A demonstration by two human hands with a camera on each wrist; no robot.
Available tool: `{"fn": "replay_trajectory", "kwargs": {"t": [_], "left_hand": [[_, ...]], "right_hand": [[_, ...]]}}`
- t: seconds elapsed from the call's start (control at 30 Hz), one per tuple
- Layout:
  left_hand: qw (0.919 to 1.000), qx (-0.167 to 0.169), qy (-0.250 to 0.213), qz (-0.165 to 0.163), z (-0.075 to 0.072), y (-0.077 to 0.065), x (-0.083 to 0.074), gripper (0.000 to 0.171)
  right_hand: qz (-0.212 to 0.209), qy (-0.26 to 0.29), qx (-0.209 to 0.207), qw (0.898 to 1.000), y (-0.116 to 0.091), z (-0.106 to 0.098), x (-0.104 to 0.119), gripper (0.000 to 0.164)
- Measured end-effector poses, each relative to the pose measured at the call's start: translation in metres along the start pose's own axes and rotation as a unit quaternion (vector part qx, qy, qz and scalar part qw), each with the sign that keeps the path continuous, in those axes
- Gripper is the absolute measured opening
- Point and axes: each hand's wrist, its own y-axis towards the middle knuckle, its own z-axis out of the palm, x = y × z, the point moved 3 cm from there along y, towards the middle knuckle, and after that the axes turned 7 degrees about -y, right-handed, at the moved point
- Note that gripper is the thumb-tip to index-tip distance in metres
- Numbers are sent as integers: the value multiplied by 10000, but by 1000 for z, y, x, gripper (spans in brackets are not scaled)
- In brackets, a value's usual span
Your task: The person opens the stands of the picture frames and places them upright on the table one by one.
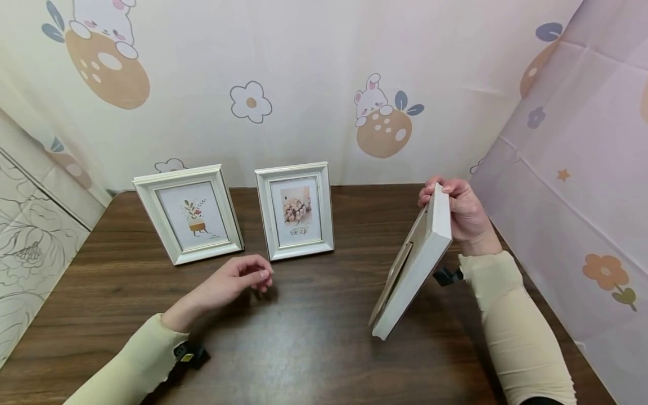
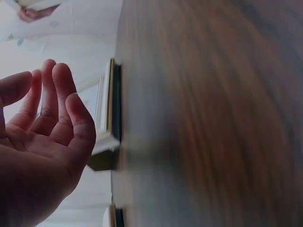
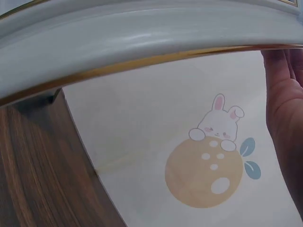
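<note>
My right hand grips the top edge of a white picture frame, fingers over the edge. The frame is tilted, its brown back and stand leg facing left; whether its lower edge touches the table cannot be told. In the right wrist view the white molding with a gold line crosses the top. Empty and loosely bent, my left hand hovers low over the table in front of two upright picture frames. One frame shows a potted plant, the other a flower bouquet.
The dark wood table carries everything. Behind it hangs a pale curtain printed with rabbits and flowers, and another printed cloth runs along the right edge.
</note>
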Motion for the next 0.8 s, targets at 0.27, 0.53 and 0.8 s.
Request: {"fn": "replay_trajectory", "kwargs": {"t": [0.27, 0.53, 0.8], "left_hand": [[9976, 604, -324, -65, 36, 16, 1, 23], [9921, 1185, -398, 93, 75, 37, -9, 23], [9867, 1510, -493, 342, 112, 51, -24, 14]], "right_hand": [[274, -198, -165, 9993, 4, 9, -6, 22], [138, -315, 247, 9991, 10, 20, -12, 21], [44, -422, 556, 9975, 17, 27, -16, 20]]}}
